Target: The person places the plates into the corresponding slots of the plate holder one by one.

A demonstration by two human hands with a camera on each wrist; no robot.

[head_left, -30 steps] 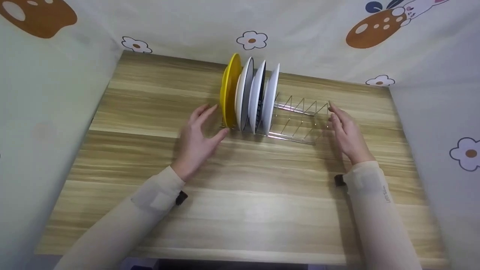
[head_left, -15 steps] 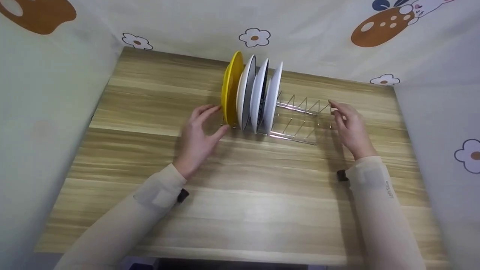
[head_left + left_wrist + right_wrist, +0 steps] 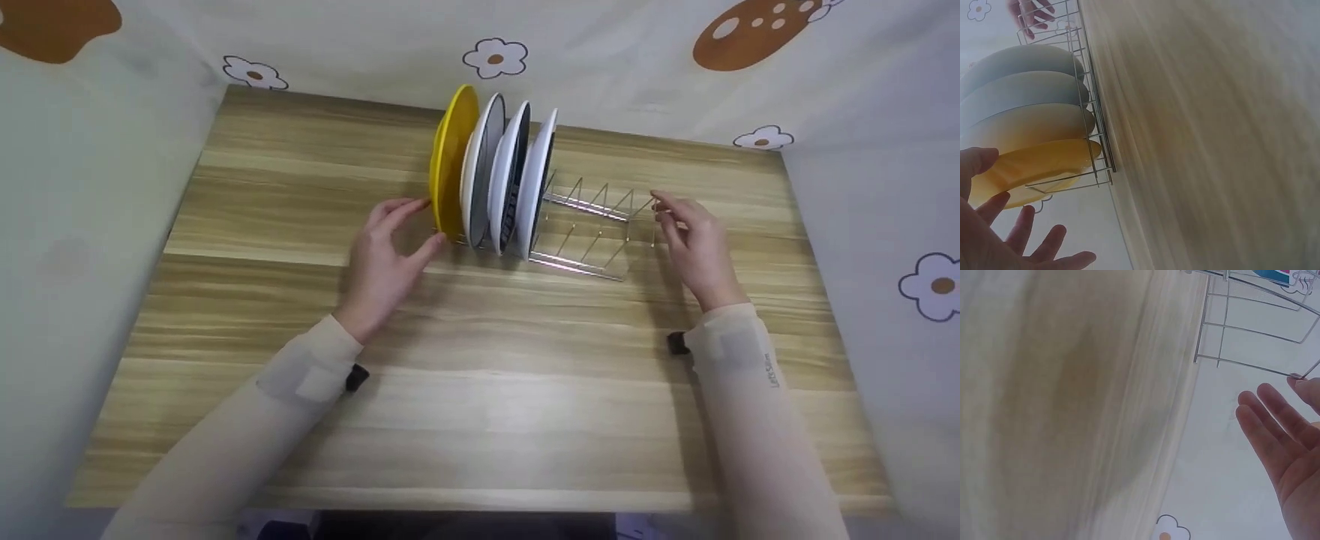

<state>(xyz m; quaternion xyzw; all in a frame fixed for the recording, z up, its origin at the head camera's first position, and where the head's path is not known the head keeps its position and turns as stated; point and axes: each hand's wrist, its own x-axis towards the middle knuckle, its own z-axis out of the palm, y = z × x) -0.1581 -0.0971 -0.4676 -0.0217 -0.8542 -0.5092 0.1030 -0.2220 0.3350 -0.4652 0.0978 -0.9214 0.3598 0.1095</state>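
A wire dish rack [image 3: 576, 266] stands on the table with several plates upright in its left part. Leftmost is a yellow plate [image 3: 454, 161]; then come a white plate with a grey face [image 3: 484, 169], a white plate with dark markings [image 3: 509, 180] and another white plate [image 3: 538, 184]. My left hand [image 3: 381, 266] is at the yellow plate's outer side, thumb near its front rim and fingers spread; whether it presses is unclear. My right hand [image 3: 699, 247] pinches the rack's right end wire between thumb and index finger, other fingers extended in the right wrist view.
The wood-grain table [image 3: 480, 420] reaches back to a wall cloth [image 3: 600, 75] printed with flowers, close behind the plates. Cloth also hangs at the left and right sides. The rack's right slots show bare wires.
My right thumb and index finger have come together on the rack's end wire. The left hand stays by the yellow plate. The head view has tilted slightly.
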